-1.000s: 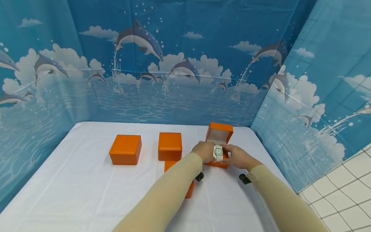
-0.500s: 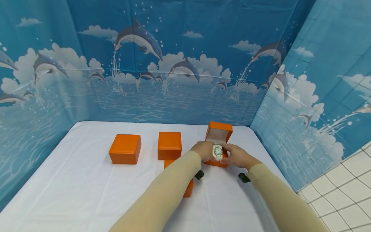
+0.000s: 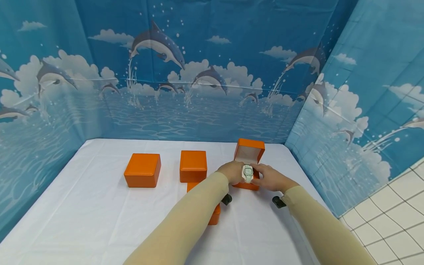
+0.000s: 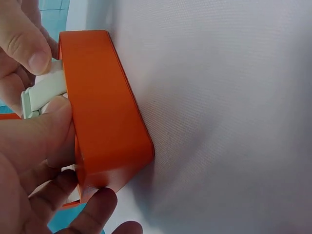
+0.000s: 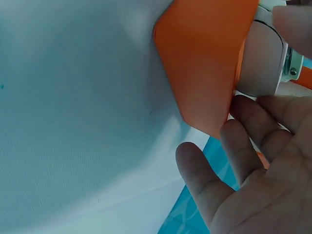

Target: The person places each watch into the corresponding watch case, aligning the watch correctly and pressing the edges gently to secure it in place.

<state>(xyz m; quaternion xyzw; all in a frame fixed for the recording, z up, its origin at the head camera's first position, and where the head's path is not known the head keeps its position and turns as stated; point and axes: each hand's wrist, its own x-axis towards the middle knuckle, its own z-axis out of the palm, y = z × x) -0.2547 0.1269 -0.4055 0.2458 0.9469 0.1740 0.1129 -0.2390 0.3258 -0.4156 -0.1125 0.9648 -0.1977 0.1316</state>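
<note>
A pale wristwatch point(image 3: 247, 173) with a light strap is wrapped round a white cushion point(image 5: 261, 61). The cushion sits partly inside an orange watch box point(image 3: 251, 142) whose lid stands raised at the back. From the left, my left hand point(image 3: 230, 172) grips the watch and cushion, thumb on the near side; in the left wrist view its other fingers touch the box side. My right hand point(image 3: 272, 178) holds the cushion from the right, thumb on it and lower fingers spread beside the box. The cushion's lower part is hidden in the box.
Two closed orange boxes, one at the left point(image 3: 142, 170) and one near the middle point(image 3: 193, 166), stand on the white tablecloth point(image 3: 82, 206). More orange boxwork point(image 3: 214, 216) is partly hidden under my left sleeve. A dolphin-print curtain point(image 3: 198, 110) surrounds the table.
</note>
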